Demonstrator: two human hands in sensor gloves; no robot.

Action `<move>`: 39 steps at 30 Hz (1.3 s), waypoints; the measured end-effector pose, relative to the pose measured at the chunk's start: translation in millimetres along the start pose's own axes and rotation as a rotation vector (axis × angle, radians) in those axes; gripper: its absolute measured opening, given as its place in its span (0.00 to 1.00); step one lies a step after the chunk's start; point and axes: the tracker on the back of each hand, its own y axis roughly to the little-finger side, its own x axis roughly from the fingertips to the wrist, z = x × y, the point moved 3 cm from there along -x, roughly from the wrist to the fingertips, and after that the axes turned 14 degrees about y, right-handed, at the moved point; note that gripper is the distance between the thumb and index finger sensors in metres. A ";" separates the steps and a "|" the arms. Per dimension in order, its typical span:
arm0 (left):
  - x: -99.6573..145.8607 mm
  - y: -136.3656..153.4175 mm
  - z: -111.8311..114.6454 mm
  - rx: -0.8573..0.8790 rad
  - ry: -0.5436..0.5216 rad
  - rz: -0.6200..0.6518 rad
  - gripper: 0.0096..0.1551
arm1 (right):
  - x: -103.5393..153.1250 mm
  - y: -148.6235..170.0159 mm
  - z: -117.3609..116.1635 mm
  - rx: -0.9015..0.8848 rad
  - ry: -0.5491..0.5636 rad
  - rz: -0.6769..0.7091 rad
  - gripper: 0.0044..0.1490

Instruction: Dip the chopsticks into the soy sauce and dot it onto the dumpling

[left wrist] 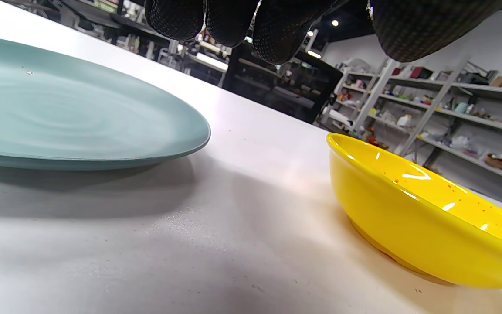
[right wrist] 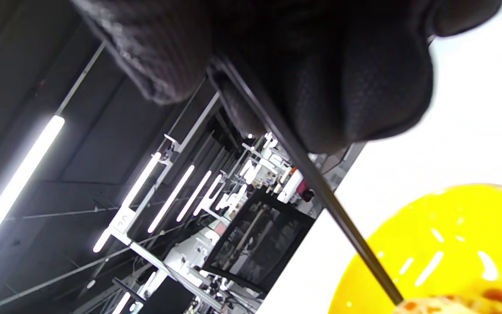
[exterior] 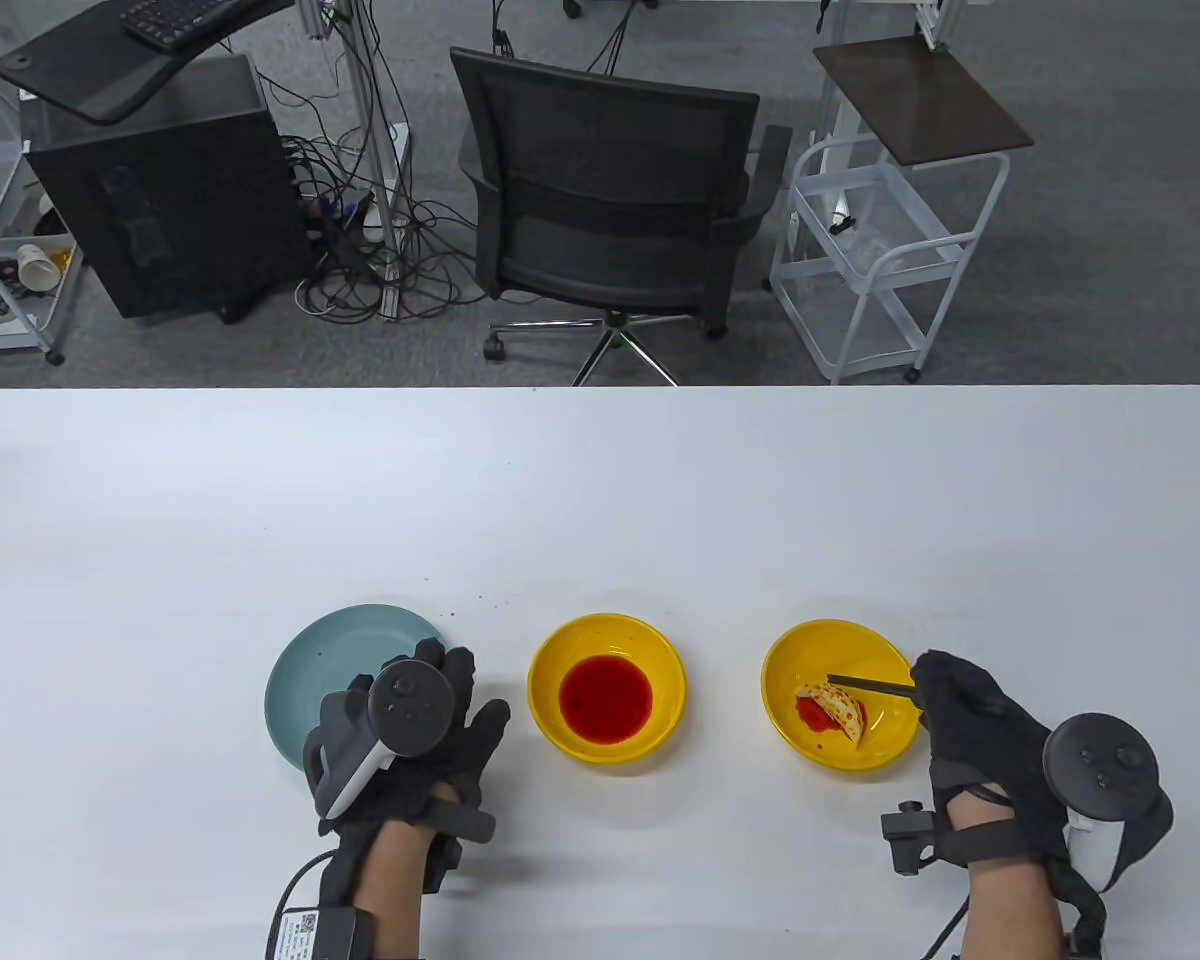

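Note:
A yellow bowl (exterior: 550,690) holds red sauce (exterior: 606,699) at the table's middle front. A second yellow bowl (exterior: 810,750) to its right holds a dumpling (exterior: 836,707) spotted with red sauce. My right hand (exterior: 960,715) grips dark chopsticks (exterior: 872,685), and their tips rest on the dumpling's top. In the right wrist view the chopsticks (right wrist: 316,183) run from my fingers (right wrist: 364,96) down to the dumpling (right wrist: 442,304). My left hand (exterior: 430,730) rests flat and empty on the table by a teal plate (exterior: 310,670).
The left wrist view shows the teal plate (left wrist: 68,113) on the left and the sauce bowl's wall (left wrist: 408,222) on the right. A black office chair (exterior: 610,200) and a white cart (exterior: 880,230) stand beyond the table's far edge.

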 end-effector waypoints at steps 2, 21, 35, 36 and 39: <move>-0.1 0.2 0.1 0.001 0.002 0.000 0.46 | 0.4 -2.8 2.9 -0.021 0.016 0.013 0.33; 0.0 1.1 -0.8 0.009 0.002 0.000 0.47 | 1.5 -6.4 6.6 -0.055 0.015 0.009 0.33; 0.1 1.1 -0.9 0.009 0.005 -0.001 0.46 | 0.5 -3.7 8.2 -0.013 0.012 -0.018 0.33; 0.1 1.1 -0.7 0.010 0.006 -0.001 0.46 | 0.1 -2.8 9.2 -0.011 0.015 -0.026 0.33; 0.3 1.0 -0.9 0.009 0.006 -0.001 0.47 | -0.9 -1.4 12.0 -0.017 0.024 -0.040 0.33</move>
